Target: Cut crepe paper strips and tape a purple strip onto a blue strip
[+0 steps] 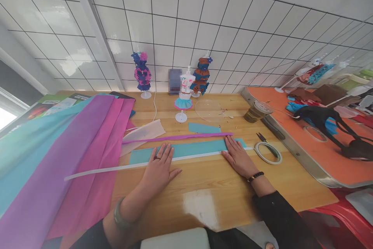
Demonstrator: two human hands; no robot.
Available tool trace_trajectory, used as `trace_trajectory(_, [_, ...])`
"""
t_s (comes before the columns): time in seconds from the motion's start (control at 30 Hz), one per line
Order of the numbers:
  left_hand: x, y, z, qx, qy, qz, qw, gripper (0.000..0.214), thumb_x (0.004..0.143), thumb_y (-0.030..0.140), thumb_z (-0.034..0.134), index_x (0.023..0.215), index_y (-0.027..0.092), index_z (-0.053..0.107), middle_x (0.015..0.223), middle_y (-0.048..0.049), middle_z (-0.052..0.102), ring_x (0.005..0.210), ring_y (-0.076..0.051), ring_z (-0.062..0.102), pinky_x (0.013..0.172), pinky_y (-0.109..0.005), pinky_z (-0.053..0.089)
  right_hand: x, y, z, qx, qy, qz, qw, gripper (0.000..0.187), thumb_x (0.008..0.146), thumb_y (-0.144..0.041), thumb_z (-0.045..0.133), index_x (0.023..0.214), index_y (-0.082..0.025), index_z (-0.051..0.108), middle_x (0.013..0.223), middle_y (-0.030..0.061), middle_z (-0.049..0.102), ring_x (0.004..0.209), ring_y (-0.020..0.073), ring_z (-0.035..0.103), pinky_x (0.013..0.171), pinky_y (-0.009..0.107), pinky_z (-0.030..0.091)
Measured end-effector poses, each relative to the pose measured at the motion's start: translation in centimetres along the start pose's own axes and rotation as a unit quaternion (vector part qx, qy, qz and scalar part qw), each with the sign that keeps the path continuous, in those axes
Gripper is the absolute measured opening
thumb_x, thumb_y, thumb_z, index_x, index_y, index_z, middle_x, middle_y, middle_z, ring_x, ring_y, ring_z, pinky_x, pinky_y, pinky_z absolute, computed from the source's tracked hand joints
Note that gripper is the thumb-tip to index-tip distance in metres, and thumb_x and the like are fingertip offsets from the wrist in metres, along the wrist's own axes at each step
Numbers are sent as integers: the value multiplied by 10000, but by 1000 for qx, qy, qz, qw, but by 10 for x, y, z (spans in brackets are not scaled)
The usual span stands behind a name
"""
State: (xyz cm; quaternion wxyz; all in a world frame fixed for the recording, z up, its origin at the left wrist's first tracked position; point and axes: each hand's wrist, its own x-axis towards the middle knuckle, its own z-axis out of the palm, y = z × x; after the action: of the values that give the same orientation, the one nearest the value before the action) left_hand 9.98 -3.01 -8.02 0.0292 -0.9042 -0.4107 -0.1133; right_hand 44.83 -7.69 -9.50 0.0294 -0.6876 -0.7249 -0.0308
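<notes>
A long strip of light blue paper or fabric [198, 147] lies across the wooden table. White tape [116, 168] runs along its near edge, its loose left end reaching over the pink sheets. My left hand [161, 163] rests flat on the strip's left part, fingers spread over the tape. On the right part, my right hand [237, 155] lies flat with fingers stretched out. The tape runs on past it to the tape roll [268, 153]. A narrow purple strip [180, 137] lies just beyond the blue one, its right end by my right fingertips.
Light blue, purple and pink sheets [96, 155] cover the table's left side. Small dress stands [181, 117] hold doll outfits at the back. A plastic cup [258, 111] and dark-handled scissors [262, 138] are at right. Beyond them is an orange surface [271, 101] with a black bag.
</notes>
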Motion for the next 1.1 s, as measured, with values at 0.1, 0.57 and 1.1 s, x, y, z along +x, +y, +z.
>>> trace_trajectory(0.1, [0, 0, 0, -1, 2, 1, 1000, 670, 837, 592, 273, 1299, 124, 404, 1364, -129, 364, 1288, -267, 264, 1054, -451, 195, -2, 16, 3, -3, 5, 17, 1000, 664, 874, -512, 232, 1396, -106, 170, 1442, 131, 202, 1326, 222, 162, 1059, 450, 214])
trace_trajectory(0.57, [1, 0, -3, -4, -13, 0, 1000, 671, 841, 587, 263, 1297, 116, 405, 1369, -133, 352, 1289, -270, 263, 1053, -460, 195, -42, 2, 5, 25, 31, 57, 998, 614, 882, -472, 243, 1345, -74, 306, 1412, 148, 278, 1315, 235, 206, 1056, 445, 242])
trace_trajectory(1.1, [1, 0, -1, 0, -6, 0, 1000, 666, 844, 583, 262, 1299, 118, 404, 1369, -131, 353, 1294, -271, 250, 1057, -459, 189, -39, 16, 12, 16, 77, 104, 991, 607, 869, -501, 257, 1281, -83, 407, 1379, 162, 343, 1282, 256, 285, 1038, 457, 258])
